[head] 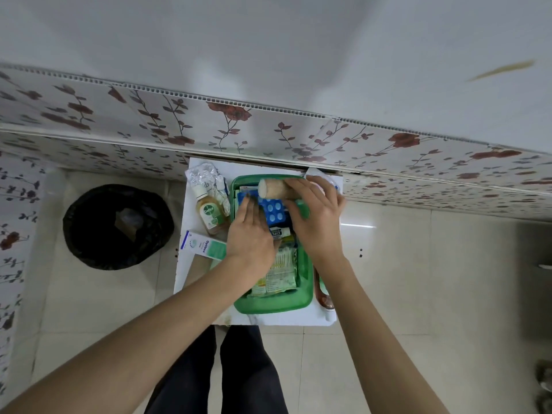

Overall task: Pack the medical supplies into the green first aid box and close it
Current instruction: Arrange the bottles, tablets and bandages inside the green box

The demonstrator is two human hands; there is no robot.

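Green first aid box (270, 306): sits open on the white table (298, 319), long side running from 12 to 6 o'clock; no lid can be picked out with certainty.
Right hand (316, 218): curled around a beige bandage roll (273, 188), gripping its right end and holding it level over the box's 12 o'clock end, probably so it can drop into the gap left there.
Left hand (249, 234): flat, fingers extended and holding nothing; the fingertips press on the packets inside the box, apparently to keep them down and make room for the roll.
Blue blister pack (273, 212): lies inside the box between the two hands, just at 6 o'clock of the roll.
Small tube (279, 233): in the box beside the blister pack, between the hands.
Leaflets and sachets (279, 279): fill the 6 o'clock half of the box, partly under the left wrist.
Dettol bottle (210, 213): outside the box at 9 o'clock, lying on the table, not yet packed.
Foil strips (206, 176): outside, at 10 o'clock of the box.
Green-and-white carton (206, 245): outside, at 8 o'clock, just beside the left hand.
Tube at 3 o'clock (324, 297): lies along the box's right wall, outside it.
Progress: judged partway, since several supplies remain outside.
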